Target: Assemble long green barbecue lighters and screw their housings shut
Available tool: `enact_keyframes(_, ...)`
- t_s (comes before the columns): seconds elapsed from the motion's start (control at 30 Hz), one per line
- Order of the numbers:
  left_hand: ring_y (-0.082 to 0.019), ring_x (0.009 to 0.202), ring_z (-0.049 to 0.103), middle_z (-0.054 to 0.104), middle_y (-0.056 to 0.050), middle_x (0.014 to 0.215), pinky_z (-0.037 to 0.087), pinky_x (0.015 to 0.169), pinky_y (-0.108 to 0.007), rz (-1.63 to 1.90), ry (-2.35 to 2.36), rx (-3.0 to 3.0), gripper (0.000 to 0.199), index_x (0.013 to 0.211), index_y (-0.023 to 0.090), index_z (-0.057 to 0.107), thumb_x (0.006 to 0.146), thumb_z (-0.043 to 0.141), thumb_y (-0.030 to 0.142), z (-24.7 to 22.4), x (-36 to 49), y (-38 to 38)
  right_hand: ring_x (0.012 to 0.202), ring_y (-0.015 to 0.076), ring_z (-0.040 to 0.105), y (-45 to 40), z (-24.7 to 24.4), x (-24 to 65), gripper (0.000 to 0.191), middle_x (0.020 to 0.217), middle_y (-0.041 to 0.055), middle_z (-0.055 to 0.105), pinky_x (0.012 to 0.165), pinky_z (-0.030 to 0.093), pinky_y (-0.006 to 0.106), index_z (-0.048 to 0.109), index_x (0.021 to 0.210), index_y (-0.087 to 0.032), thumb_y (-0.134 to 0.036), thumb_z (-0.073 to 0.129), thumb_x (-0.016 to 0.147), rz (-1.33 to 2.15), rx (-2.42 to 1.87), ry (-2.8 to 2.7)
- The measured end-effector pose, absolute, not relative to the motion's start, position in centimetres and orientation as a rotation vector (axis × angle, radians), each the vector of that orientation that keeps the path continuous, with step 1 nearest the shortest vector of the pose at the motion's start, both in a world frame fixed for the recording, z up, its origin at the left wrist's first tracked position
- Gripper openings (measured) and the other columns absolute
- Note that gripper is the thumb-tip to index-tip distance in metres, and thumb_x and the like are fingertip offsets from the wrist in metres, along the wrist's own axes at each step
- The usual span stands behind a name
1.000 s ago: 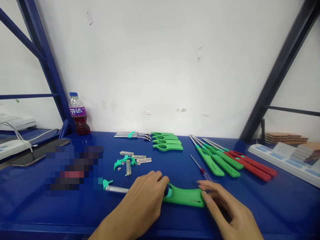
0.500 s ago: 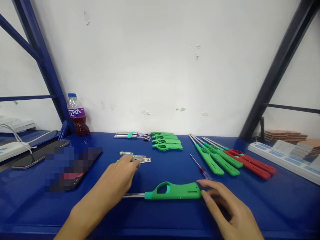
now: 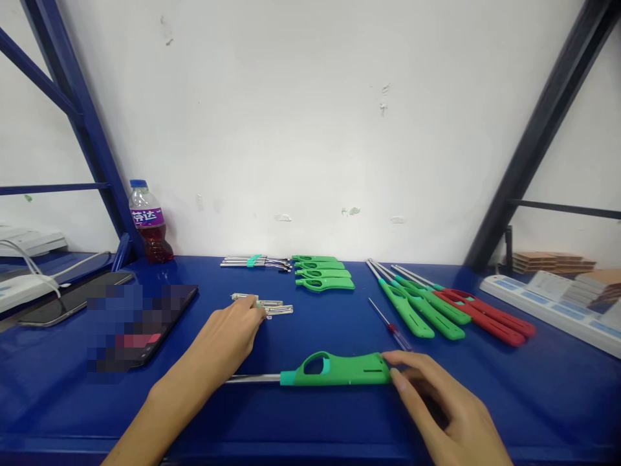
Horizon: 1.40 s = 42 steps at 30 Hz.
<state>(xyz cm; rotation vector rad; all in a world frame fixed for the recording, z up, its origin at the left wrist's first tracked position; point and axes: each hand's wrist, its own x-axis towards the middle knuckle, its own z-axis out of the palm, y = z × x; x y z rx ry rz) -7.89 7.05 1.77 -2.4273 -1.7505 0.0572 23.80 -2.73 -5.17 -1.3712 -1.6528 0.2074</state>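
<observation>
My left hand (image 3: 231, 333) is at the small clear lighter parts (image 3: 279, 307), fingers bent together over their near left end. Its fingertips are partly hidden, so what lies between them cannot be made out. In front of me a green long-nosed lighter (image 3: 354, 372) lies flat on the blue table, its metal tube pointing left behind my left wrist. My right hand (image 3: 441, 401) grips the butt end of that lighter between thumb and index finger. A screwdriver (image 3: 400, 338) with a clear, red-collared handle rests just beyond my right hand.
Green handle shells (image 3: 325, 283) and metal tubes (image 3: 240, 262) lie by the wall. Several green lighters (image 3: 410, 314) and red ones (image 3: 490, 320) fan out at right, near a power strip (image 3: 548, 314). A bottle (image 3: 151, 223) and a dark phone-like object (image 3: 169, 323) are at left.
My left hand has shifted slightly left at the clear parts, and more of those parts now shows. The right hand and the green lighter stay about where they were.
</observation>
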Motion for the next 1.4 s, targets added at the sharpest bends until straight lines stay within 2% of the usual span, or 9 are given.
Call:
enact_keyframes(0.13, -0.029, 0.094, 0.074, 0.069, -0.014, 0.117, 0.054, 0.074, -0.037, 0.072, -1.736, -2.440, 0.036, 0.111, 0.018, 0.073, 0.106, 0.039, 0.009, 1.5, -8.3, 7.5, 0.082, 0.0185, 0.079, -2.9, -5.4, 23.9, 0.025, 0.102, 0.0019, 0.080, 0.073, 0.064, 0.021, 0.076, 0.115, -0.030, -0.047, 0.062, 0.102, 0.192, -1.386, -1.659)
enact_keyframes(0.37, -0.031, 0.095, 0.075, 0.069, -0.012, 0.115, 0.052, 0.073, -0.037, 0.058, -1.750, -2.437, 0.025, 0.104, 0.018, 0.073, 0.107, 0.048, 0.018, 1.8, -7.9, 7.3, 0.086, 0.0199, 0.078, -3.0, -5.4, 23.8, 0.028, 0.107, 0.0044, 0.080, 0.076, 0.065, 0.024, 0.075, 0.118, -0.028, -0.046, 0.061, 0.103, 0.212, -1.381, -1.663)
enact_keyframes(0.5, -0.031, 0.098, 0.075, 0.069, -0.013, 0.117, 0.052, 0.073, -0.036, 0.072, -1.740, -2.432, 0.026, 0.108, 0.017, 0.072, 0.108, 0.046, 0.017, 1.6, -7.5, 7.2, 0.086, 0.0205, 0.078, -2.9, -5.4, 23.8, 0.027, 0.108, 0.0050, 0.079, 0.075, 0.065, 0.025, 0.075, 0.117, -0.028, -0.046, 0.061, 0.103, 0.193, -1.383, -1.665)
enact_keyframes(0.7, -0.028, 0.092, 0.075, 0.068, -0.011, 0.118, 0.050, 0.071, -0.034, 0.081, -1.715, -2.447, 0.029, 0.114, 0.019, 0.071, 0.108, 0.043, 0.015, 1.4, -7.3, 7.4, 0.084, 0.0180, 0.077, -2.9, -5.2, 23.7, 0.023, 0.105, 0.0017, 0.079, 0.075, 0.063, 0.022, 0.075, 0.115, -0.030, -0.044, 0.061, 0.104, 0.182, -1.368, -1.667)
enact_keyframes(0.83, -0.027, 0.090, 0.075, 0.068, -0.009, 0.114, 0.048, 0.070, -0.033, 0.067, -1.694, -2.472, 0.032, 0.109, 0.021, 0.070, 0.108, 0.039, 0.015, 1.4, -7.6, 7.5, 0.085, 0.0189, 0.078, -3.0, -5.1, 23.6, 0.024, 0.106, 0.0023, 0.080, 0.076, 0.063, 0.023, 0.076, 0.114, -0.030, -0.045, 0.061, 0.104, 0.179, -1.371, -1.667)
enact_keyframes(1.0, -0.024, 0.084, 0.073, 0.067, -0.009, 0.111, 0.048, 0.068, -0.031, 0.063, -1.671, -2.473, 0.033, 0.104, 0.021, 0.067, 0.104, 0.036, 0.009, 1.1, -7.5, 7.6, 0.085, 0.0200, 0.078, -3.1, -5.1, 23.6, 0.024, 0.106, 0.0036, 0.080, 0.074, 0.064, 0.023, 0.076, 0.113, -0.029, -0.045, 0.060, 0.103, 0.162, -1.372, -1.668)
enact_keyframes(1.17, -0.025, 0.093, 0.071, 0.065, -0.011, 0.112, 0.050, 0.072, -0.030, 0.049, -1.652, -2.463, 0.028, 0.106, 0.021, 0.062, 0.099, 0.040, 0.005, 1.2, -7.0, 7.0, 0.087, 0.0192, 0.079, -3.1, -5.2, 23.7, 0.022, 0.106, 0.0030, 0.080, 0.077, 0.064, 0.022, 0.076, 0.112, -0.030, -0.044, 0.060, 0.104, 0.141, -1.361, -1.677)
enact_keyframes(1.23, -0.025, 0.094, 0.071, 0.065, -0.011, 0.113, 0.049, 0.071, -0.030, 0.062, -1.648, -2.462, 0.033, 0.105, 0.020, 0.061, 0.095, 0.038, -0.001, 1.3, -6.9, 6.8, 0.088, 0.0190, 0.079, -3.1, -5.2, 23.7, 0.021, 0.107, 0.0025, 0.079, 0.078, 0.064, 0.022, 0.076, 0.112, -0.030, -0.043, 0.061, 0.103, 0.138, -1.351, -1.681)
enact_keyframes(1.4, -0.026, 0.082, 0.068, 0.062, -0.011, 0.107, 0.041, 0.062, -0.033, 0.035, -1.637, -2.459, 0.043, 0.109, 0.019, 0.055, 0.087, 0.030, -0.009, 1.8, -6.8, 6.5, 0.087, 0.0177, 0.079, -3.1, -5.2, 23.8, 0.020, 0.106, 0.0013, 0.080, 0.076, 0.063, 0.021, 0.075, 0.112, -0.030, -0.042, 0.061, 0.104, 0.126, -1.349, -1.681)
